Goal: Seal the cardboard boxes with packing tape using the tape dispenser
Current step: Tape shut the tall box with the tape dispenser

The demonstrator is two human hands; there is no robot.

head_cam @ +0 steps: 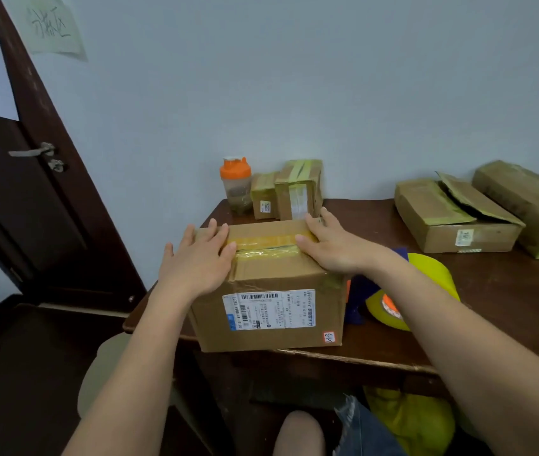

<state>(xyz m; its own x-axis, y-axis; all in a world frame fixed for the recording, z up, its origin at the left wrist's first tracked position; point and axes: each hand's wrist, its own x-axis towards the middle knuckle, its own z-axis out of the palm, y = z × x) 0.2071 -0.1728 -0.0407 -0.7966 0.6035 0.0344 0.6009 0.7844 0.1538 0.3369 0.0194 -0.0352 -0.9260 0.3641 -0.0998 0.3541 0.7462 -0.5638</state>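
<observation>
On top of the box (271,284), we press both hands, left (197,261) and right (330,246), grip spread flat, over the tape (266,243); uneven pressure could leave wrinkles.

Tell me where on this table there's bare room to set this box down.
Bare dark wooden table lies between the two small taped boxes at the wall and the torn-open cardboard box, and again right of the yellow tape roll. The front left corner is crowded by the labelled cardboard box.
</observation>
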